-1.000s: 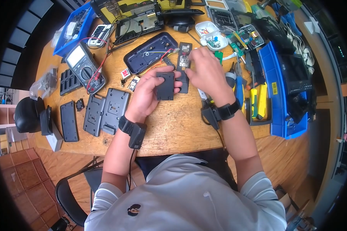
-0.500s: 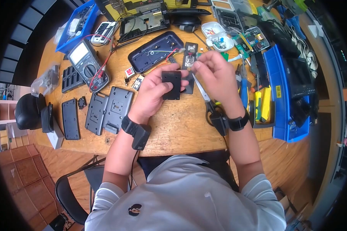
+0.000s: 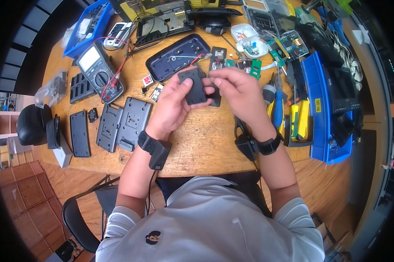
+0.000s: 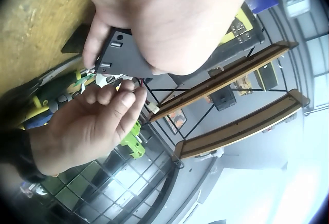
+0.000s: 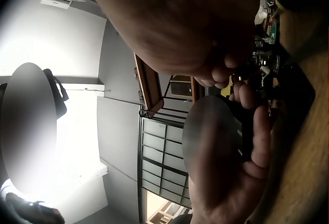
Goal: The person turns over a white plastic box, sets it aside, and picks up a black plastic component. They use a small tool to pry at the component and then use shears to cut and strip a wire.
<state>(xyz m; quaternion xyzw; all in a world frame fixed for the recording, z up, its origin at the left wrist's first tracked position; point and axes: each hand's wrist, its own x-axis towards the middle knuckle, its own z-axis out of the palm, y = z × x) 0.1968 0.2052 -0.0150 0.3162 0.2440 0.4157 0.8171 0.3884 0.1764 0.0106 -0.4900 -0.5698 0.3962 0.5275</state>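
My left hand (image 3: 173, 100) holds a flat black rectangular plastic part (image 3: 193, 89) above the table, thumb lying across its face and fingers behind it. In the left wrist view, small slots and a hole mark the part (image 4: 121, 54). My right hand (image 3: 245, 94) is at the part's right edge, thumb and forefinger pinched together on something too small to make out. A white connector (image 4: 152, 107) on thin wires shows close beyond those fingertips. Behind the hands lies a dark strip (image 3: 218, 56) with a clear piece on it. Scissors (image 3: 239, 126) lie partly hidden by the right wrist.
A navy plastic shell (image 3: 162, 65) with wires lies ahead. To the left are a multimeter (image 3: 98, 74) and black plates (image 3: 131, 120). On the right stand a blue bin (image 3: 319, 118), a blue-handled tool (image 3: 277, 109) and yellow tools (image 3: 299, 118). Green circuit boards (image 3: 284, 48) lie at the back.
My right hand has come away from the dark strip and then left to the black part's edge. The left hand has tilted the part.
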